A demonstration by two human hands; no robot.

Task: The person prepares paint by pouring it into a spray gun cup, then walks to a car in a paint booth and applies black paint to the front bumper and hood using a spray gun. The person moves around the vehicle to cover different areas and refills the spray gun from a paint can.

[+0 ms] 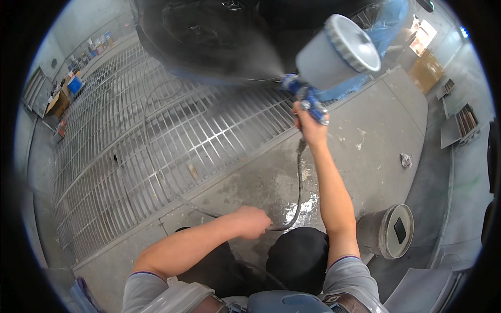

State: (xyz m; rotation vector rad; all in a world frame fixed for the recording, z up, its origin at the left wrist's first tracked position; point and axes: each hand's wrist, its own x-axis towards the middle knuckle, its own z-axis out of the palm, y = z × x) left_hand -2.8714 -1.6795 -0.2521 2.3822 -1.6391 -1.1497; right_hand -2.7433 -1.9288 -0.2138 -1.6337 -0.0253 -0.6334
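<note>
My right hand (pixel 311 127) is wrapped round the handle of a blue spray gun (pixel 307 99), arm stretched forward. On top of the gun sits a white paint cup (pixel 338 52) with a ribbed lid, tilted to the right. A pale mist fans out leftward from the nozzle, toward a dark glossy surface (pixel 209 39) at the top. From the gun's base an air hose (pixel 300 182) hangs down and curves to my left hand (pixel 253 222), which is closed round it near my knees. Beyond that hand the hose runs left across the floor grating.
Metal floor grating (pixel 203 135) spans the left. A bucket (pixel 386 232) with a dark object on its lid stands by my right elbow. Blue plastic sheeting (pixel 389 26) hangs beside the dark surface. Cans and a blue bucket (pixel 74 84) line the left wall; a crumpled scrap (pixel 406 160) lies right.
</note>
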